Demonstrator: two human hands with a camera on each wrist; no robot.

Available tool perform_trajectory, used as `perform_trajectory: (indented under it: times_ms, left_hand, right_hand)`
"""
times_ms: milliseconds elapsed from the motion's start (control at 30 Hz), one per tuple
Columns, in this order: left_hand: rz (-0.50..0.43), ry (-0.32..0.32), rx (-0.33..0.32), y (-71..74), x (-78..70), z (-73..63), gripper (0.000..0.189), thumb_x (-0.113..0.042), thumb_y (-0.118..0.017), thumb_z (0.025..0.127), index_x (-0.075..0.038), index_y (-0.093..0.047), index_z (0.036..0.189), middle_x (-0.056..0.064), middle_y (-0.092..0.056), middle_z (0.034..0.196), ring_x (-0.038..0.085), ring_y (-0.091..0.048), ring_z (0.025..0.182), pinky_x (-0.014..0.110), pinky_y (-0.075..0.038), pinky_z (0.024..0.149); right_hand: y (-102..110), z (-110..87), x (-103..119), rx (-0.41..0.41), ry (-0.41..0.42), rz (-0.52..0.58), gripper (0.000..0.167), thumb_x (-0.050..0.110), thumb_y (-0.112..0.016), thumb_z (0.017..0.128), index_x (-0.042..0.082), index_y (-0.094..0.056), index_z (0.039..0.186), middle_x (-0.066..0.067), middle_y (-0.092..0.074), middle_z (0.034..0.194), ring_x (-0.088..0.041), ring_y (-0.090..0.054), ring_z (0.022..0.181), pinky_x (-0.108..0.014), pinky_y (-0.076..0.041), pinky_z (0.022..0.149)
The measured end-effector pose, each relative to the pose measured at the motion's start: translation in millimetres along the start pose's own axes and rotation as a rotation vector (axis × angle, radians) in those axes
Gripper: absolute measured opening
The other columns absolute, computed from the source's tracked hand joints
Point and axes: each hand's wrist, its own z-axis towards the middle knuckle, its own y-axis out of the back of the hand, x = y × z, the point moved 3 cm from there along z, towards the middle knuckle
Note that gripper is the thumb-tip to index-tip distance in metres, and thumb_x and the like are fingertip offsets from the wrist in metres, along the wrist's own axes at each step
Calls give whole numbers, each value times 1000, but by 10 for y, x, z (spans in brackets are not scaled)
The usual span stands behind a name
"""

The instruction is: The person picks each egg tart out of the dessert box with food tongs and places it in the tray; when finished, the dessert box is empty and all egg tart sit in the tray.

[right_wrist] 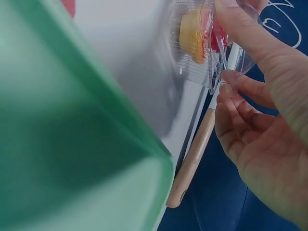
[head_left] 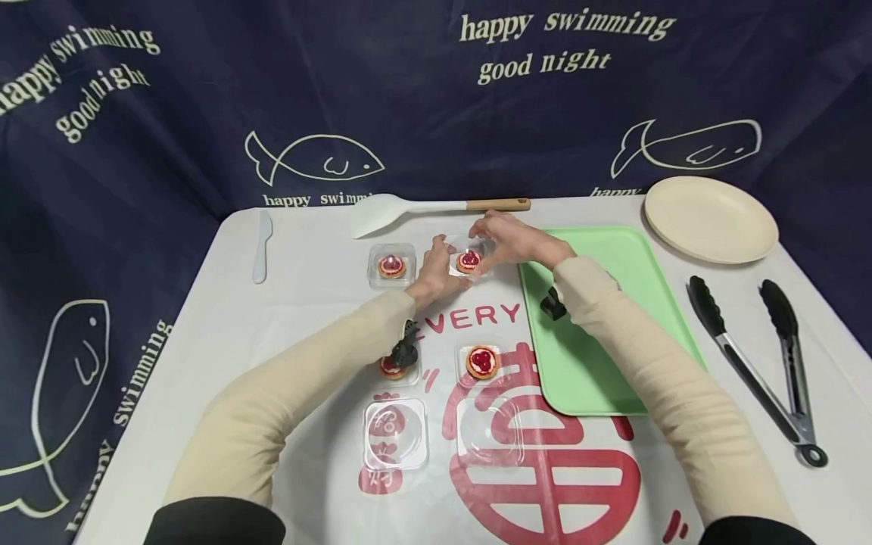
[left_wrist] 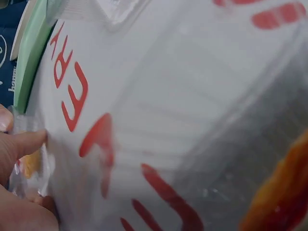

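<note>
At the back middle of the table, both hands are around a clear plastic box with a red-topped tart [head_left: 468, 261] inside. The left hand [head_left: 438, 274] grips the box [left_wrist: 30, 180] from its left and front, fingers on either side of it. From the right, the right hand [head_left: 514, 241] pinches the edge of the box's clear lid [right_wrist: 223, 57] between thumb and fingers. A second boxed tart [head_left: 391, 265] sits just left of the left hand. Nearer, one tart [head_left: 481, 362] lies in a clear box, and another [head_left: 393, 369] is partly hidden under the left wrist.
Two clear plastic lids [head_left: 395, 434] lie in front. A green tray [head_left: 613, 303] is under the right forearm, with a cream plate [head_left: 711, 219] and black-tipped tongs [head_left: 756, 371] beyond it. A white spatula [head_left: 381, 214] lies behind the boxes; a pale blue knife [head_left: 262, 250] is far left.
</note>
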Motion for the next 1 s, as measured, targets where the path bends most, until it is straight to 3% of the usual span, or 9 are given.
perform_trajectory:
  times_ms: [200,300,433,600,733,833,933,1000]
  left_hand:
    - [79,10,61,53,-55,-23,107,-6,-78,78,9,1,150,30,-24,153,36,-25,143,35,-23,120]
    - [157,-26,72,117,-115,-41,112,-8,-79,78,12,5,149,35,-13,152,38,-23,143,33,-24,119]
    - [284,-169,47,215,-199,-70,114,-12,-83,76,8,1,151,29,-14,153,37,-27,141,36,-31,116]
    - [440,-412,-1,324,-267,-120,97,-12,-80,79,2,-19,152,20,-31,150,33,-36,136,46,-39,109]
    - [492,-514,-37,384,-278,-182,82,-13,-79,79,4,-33,146,19,-41,141,32,-40,131,49,-44,102]
    - [501,-566,-85,413,-282,-236,79,-12,-80,78,3,-36,143,18,-43,136,32,-43,127,48,-46,96]
    - [533,-621,-149,433,-285,-287,79,-10,-80,77,1,-37,141,16,-43,135,31,-44,124,45,-47,90]
    - [561,-659,-186,439,-289,-319,79,-8,-81,76,1,-37,141,16,-43,136,31,-45,124,44,-47,88]
  right_hand:
    - [8,-22,21,-26,40,15,70,27,-88,72,-7,-57,126,-20,-57,122,-32,-50,112,-46,-43,100]
    - [32,-61,36,-41,39,43,70,26,-87,73,-6,-56,127,-21,-56,125,-34,-50,116,-47,-42,102]
    - [85,-140,63,-68,29,68,71,27,-86,74,-4,-55,129,-20,-57,127,-34,-51,116,-48,-44,100]
    - [129,-219,112,-118,58,73,72,29,-86,73,-3,-54,129,-19,-58,124,-32,-53,113,-47,-45,98]
    - [131,-271,138,-134,60,130,76,29,-84,77,-5,-49,135,-19,-59,122,-31,-55,112,-47,-47,94]
    - [120,-332,122,-124,8,253,70,29,-70,91,-6,-40,143,-21,-60,125,-32,-56,116,-47,-47,96]
    - [94,-388,89,-79,-72,433,60,37,-41,105,-9,-37,144,-25,-61,125,-33,-57,118,-48,-48,98]
    - [67,-412,83,-23,-125,565,70,47,-21,106,-10,-42,141,-26,-62,123,-33,-61,114,-45,-49,98]
